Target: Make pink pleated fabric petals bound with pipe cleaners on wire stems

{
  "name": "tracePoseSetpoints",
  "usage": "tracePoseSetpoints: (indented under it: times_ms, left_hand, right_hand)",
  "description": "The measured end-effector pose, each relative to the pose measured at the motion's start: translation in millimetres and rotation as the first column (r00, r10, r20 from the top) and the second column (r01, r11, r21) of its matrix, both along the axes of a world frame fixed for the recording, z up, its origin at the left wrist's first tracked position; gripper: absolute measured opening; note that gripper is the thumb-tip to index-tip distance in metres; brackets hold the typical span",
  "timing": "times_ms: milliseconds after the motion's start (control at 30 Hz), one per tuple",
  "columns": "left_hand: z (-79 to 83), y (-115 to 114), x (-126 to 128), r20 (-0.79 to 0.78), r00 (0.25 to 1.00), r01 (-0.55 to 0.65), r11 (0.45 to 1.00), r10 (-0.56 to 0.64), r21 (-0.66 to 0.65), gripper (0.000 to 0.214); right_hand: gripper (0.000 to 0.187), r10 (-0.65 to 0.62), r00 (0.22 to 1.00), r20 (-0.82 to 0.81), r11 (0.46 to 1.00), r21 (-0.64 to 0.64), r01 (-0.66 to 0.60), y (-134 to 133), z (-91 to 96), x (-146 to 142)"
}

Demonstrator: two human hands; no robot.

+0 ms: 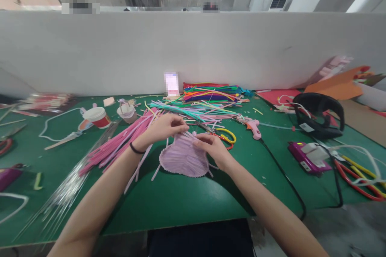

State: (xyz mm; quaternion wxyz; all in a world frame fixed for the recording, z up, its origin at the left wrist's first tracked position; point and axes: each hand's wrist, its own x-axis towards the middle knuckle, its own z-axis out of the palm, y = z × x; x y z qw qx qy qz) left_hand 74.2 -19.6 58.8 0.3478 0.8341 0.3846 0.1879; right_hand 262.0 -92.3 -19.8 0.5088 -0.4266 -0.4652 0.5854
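Between my hands is a lilac piece built of pipe cleaners [183, 156], wide and rounded at the bottom and narrower at the top, with loose ends sticking out at its sides. My left hand [171, 125] pinches pipe cleaner strands at its upper edge. My right hand [215, 148] grips the upper right side, thumb and fingers closed on it. Just behind, scissors [224, 135] with yellow and red handles lie partly hidden. Pink pipe cleaners [120, 144] are bundled to the left of the piece, some under my left forearm.
A pink glue gun [255, 128] lies right, its black cord crossing the table. Clear-wrapped wires [64, 188] lie left, near a lidded paper cup [98, 117]. Coloured pipe cleaners [208, 94] are piled before the partition [193, 48]. A purple power strip [310, 158] and black headset [319, 114] sit right.
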Motion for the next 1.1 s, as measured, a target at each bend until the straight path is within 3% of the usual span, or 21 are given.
tracePoseSetpoints:
  times_ms: [100,267,467,733,1100]
  left_hand:
    - [0.6,-0.6,-1.6,-0.018,0.999,0.049,0.998,-0.050,-0.026,0.028]
    - [0.9,-3.4,-2.6,-0.024,0.994,0.105,0.988,-0.108,-0.114,0.029]
    - [-3.1,-8.8,6.0,0.016,0.999,0.049,0.983,-0.047,-0.177,0.027]
    - [-1.1,-12.0,9.3,-0.061,0.998,-0.038,0.998,0.035,-0.047,0.023]
    - [13.7,-9.0,-7.6,-0.158,0.986,-0.047,0.998,0.052,0.032,0.023]
  right_hand:
    - [0.025,-0.027,0.995,0.097,0.997,0.068,0.020,0.8,-1.5,0.3]
    - [0.026,-0.073,0.995,0.061,0.997,0.039,0.071,2.7,-1.9,2.2]
    - [0.024,-0.117,0.991,0.068,0.992,0.050,0.114,4.8,-2.8,1.1]
    - [0.021,-0.214,0.964,0.159,0.971,0.140,0.192,5.4,-3.8,2.0]
    - [0.022,-0.237,0.959,0.154,0.969,0.111,0.221,6.5,0.1,6.5]
